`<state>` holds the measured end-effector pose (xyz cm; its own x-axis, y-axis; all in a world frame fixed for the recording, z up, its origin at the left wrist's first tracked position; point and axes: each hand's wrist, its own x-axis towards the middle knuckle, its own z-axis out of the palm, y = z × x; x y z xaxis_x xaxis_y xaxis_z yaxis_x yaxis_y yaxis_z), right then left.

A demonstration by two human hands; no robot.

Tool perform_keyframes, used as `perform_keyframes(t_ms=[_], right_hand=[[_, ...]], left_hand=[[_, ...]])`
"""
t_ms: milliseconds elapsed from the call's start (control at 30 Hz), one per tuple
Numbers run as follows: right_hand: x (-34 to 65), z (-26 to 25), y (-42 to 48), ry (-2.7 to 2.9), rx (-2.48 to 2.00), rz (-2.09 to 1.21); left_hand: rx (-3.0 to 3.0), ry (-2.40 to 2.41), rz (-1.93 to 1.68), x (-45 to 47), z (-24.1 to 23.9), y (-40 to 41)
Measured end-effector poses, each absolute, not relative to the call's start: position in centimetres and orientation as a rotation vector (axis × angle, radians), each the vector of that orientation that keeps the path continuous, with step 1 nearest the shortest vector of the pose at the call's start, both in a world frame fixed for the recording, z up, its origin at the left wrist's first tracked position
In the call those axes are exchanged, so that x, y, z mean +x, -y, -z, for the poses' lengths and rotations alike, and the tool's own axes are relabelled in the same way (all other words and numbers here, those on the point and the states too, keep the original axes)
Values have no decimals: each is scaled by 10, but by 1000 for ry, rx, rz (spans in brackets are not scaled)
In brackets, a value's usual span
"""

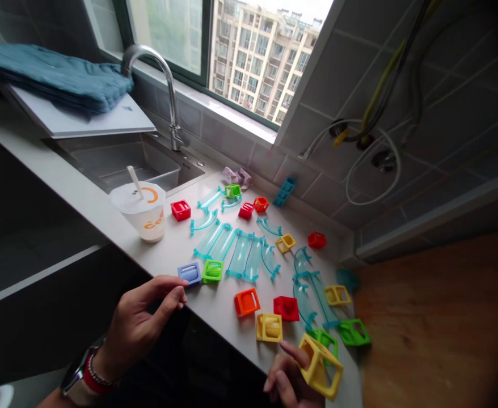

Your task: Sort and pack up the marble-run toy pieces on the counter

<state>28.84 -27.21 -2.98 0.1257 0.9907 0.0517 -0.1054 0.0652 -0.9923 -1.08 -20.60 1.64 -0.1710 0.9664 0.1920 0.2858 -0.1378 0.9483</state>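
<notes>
My left hand (pixel 140 323) is by the counter's front edge, its index finger stretched out and the thumb slightly apart below. The index fingertip meets or nearly touches a blue-violet cube block (pixel 189 274), and nothing shows in the hand. Beside that cube is a green cube block (pixel 212 271). At the lower right, my right hand (pixel 289 377) holds a yellow open-sided cube block (pixel 323 367), tilted above the counter, with the index finger against its side. Another yellow cube (pixel 269 327), an orange cube (pixel 247 303) and a red cube (pixel 286 309) lie close by.
Clear turquoise track pieces (pixel 243 255) and more coloured cubes spread over the white counter (pixel 168 255). A lidded drink cup with a straw (pixel 140 209) stands near the front edge. Behind are a sink (pixel 176 175), a faucet (pixel 172 107) and a folded blue cloth (pixel 53 73).
</notes>
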Motion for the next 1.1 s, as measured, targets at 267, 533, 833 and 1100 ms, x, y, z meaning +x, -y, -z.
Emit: perform_keyframes(t_ms=[267,533,833,1100], right_hand=[[285,35,279,1173,-1298,-902],[298,49,278,1295,-1372,-759],[310,63,268,1423,-1407,-617],[305,71,271,1417,-1462,-593]], left_hand=[[1842,-968,-1104,63,-29,198],[1805,-963,-926,73,-5,206],[1790,-961,-932,65,27,199],[1777,-936,-819,63,30,193]])
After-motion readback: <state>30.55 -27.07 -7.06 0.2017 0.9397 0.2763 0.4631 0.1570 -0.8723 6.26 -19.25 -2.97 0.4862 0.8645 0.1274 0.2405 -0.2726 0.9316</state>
